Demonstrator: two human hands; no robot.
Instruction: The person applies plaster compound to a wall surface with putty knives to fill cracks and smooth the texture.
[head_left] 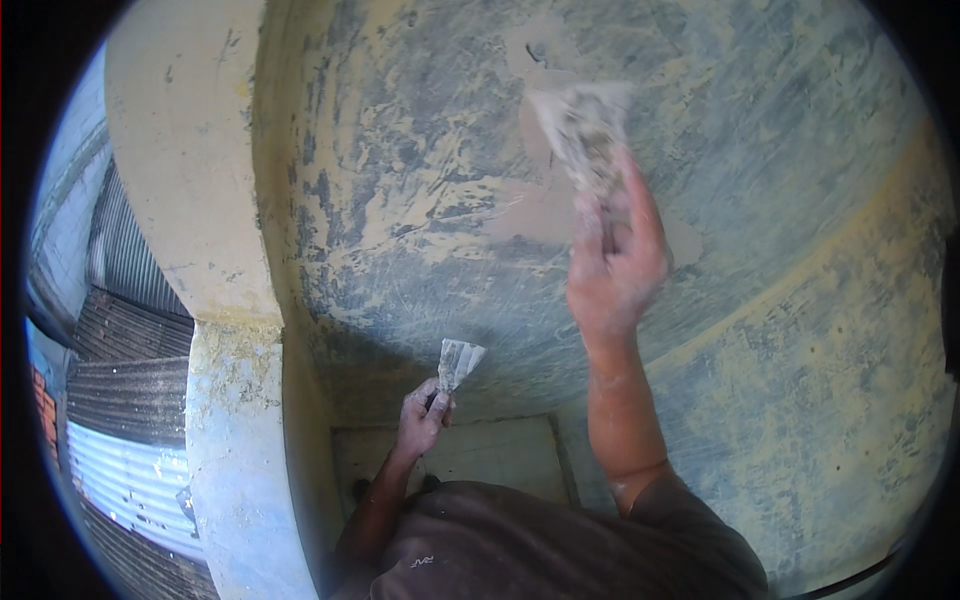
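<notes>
My right hand (622, 255) is raised, its fingers closed round a putty knife (585, 125) whose wide blade is caked with pale filler. The blade is at the patchy wall (400, 150), over a smear of wet, pinkish-grey putty (545, 210); motion blur hides whether it touches. Lower down, my left hand (423, 418) grips a second, smaller putty knife (460, 362) by its handle, blade up, with whitish residue on it. This one is held away from the putty.
A yellowed pillar (200, 170) with a peeling blue-white lower part (240, 450) stands at the left. Beyond it lie corrugated roof sheets (130, 400). Another mottled wall (800, 420) meets the patched one at the right. A pale panel (490, 455) shows below my left hand.
</notes>
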